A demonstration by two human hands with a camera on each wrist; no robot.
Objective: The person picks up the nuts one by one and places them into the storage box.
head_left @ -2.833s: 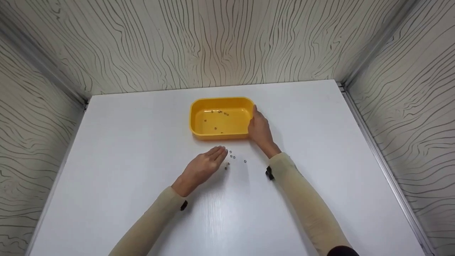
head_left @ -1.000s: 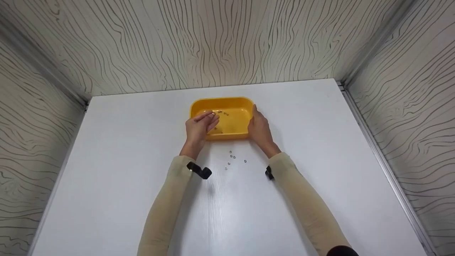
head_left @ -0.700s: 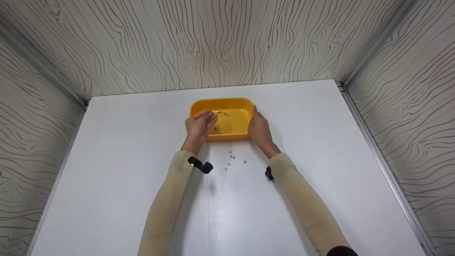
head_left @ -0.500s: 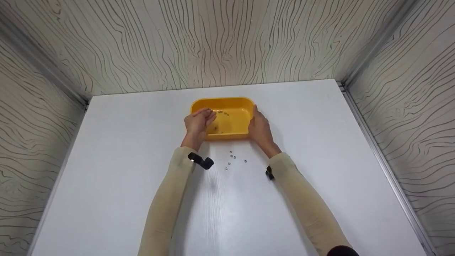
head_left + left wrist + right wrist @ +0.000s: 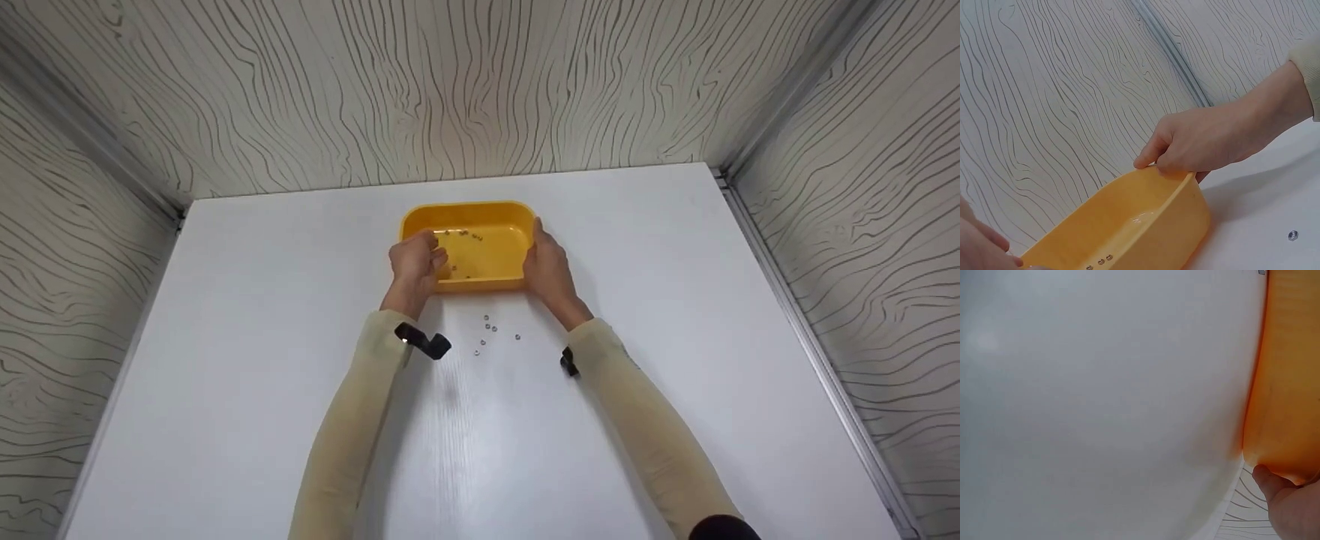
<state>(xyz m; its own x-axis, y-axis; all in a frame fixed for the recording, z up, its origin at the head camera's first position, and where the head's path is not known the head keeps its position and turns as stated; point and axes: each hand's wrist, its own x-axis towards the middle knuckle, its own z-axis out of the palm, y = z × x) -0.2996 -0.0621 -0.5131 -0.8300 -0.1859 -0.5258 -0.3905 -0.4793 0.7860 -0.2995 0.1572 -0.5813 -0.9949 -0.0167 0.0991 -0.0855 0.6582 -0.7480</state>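
A yellow plastic tray [image 5: 480,285] with rounded corners stands on the white table; several small metal nuts [image 5: 454,268] lie inside it. My right hand [image 5: 550,268] grips the tray's right end, with the thumb and fingers on either side of its rim in the left wrist view. Over the tray's left end, my left hand [image 5: 414,262] has its fingers curled. A dark speck at its fingertips looks like a nut pinched there, though it is tiny and partly hidden. In the left wrist view that hand [image 5: 982,244] is cut off at the lower left.
Several loose nuts [image 5: 487,326] are scattered on the white table [image 5: 225,337] just in front of the tray. Wood-patterned panels [image 5: 480,90] stand behind and at both sides. A black wrist device [image 5: 422,340] juts out from the left sleeve.
My left hand went from the table by the loose nuts to the tray, pinching a nut. Since then it has drawn slightly left and its fingers have curled more. The right hand stays put.
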